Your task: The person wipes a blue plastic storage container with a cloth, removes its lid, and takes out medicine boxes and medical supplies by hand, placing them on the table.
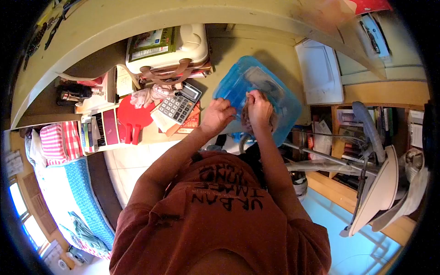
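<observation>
A translucent blue plastic bin point(286, 94) stands on the desk in front of me, with a pale flat item point(257, 77) and a crumpled grey-brown piece point(271, 120), like cloth or a soft bag, inside it. My right hand point(259, 110) is over the bin, closed with thumb and fingers pinched on the grey-brown piece. At the bin's near left side is my left hand point(217, 114), its fingers curled inward. Whatever lies within those fingers is too small or hidden to make out.
Left on the desk are a calculator point(180, 103), papers, a red round object point(134, 117) and a cream case point(190, 46) with a brown handle. A shelf edge point(183, 17) curves overhead. A fan-like stand point(378, 188) and bookshelves are at right, a bed point(82, 197) at left.
</observation>
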`<state>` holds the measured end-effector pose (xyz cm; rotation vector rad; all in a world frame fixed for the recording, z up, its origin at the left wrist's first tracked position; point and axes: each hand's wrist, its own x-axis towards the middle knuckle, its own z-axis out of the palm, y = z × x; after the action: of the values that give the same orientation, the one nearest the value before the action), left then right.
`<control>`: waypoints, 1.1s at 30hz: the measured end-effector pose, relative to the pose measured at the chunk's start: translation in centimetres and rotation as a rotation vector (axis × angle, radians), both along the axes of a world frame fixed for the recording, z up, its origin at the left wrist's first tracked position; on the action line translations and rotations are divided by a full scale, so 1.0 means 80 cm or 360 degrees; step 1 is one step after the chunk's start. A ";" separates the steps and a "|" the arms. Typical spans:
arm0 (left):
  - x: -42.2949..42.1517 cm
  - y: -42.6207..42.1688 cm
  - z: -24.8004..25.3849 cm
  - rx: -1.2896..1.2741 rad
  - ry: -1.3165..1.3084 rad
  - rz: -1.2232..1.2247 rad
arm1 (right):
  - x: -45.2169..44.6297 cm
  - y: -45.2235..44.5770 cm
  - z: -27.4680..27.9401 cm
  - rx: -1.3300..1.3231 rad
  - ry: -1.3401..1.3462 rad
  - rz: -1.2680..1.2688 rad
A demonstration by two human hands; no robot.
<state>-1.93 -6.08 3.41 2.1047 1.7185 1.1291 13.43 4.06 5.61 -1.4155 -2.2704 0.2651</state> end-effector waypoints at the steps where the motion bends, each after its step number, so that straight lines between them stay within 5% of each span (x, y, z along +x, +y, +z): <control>1: 0.003 -0.007 0.000 -0.0002 0.0019 -0.0012 | -0.002 0.002 -0.006 -0.0003 0.0001 -0.0002; 4: 0.015 -0.024 0.002 -0.0005 0.0048 0.0003 | -0.006 0.000 -0.016 0.0048 0.0170 0.0126; 13: 0.052 -0.046 -0.012 0.0050 0.0164 -0.0019 | 0.006 -0.046 0.024 0.0029 -0.0292 0.0153; 18: 0.042 -0.047 -0.010 0.0163 0.0128 -0.0215 | 0.027 -0.058 0.026 0.0397 -0.0213 0.0504; 21: 0.025 -0.053 0.006 0.0116 0.0179 -0.0263 | 0.032 -0.051 0.014 0.0117 -0.0054 0.0535; 33: 0.029 -0.055 -0.013 0.0122 -0.0009 -0.0256 | 0.002 -0.060 0.016 0.0085 -0.0210 0.0182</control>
<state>0.41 -10.51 2.34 2.2364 1.4949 1.1695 13.60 -0.73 6.86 -1.3137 -2.4504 0.1495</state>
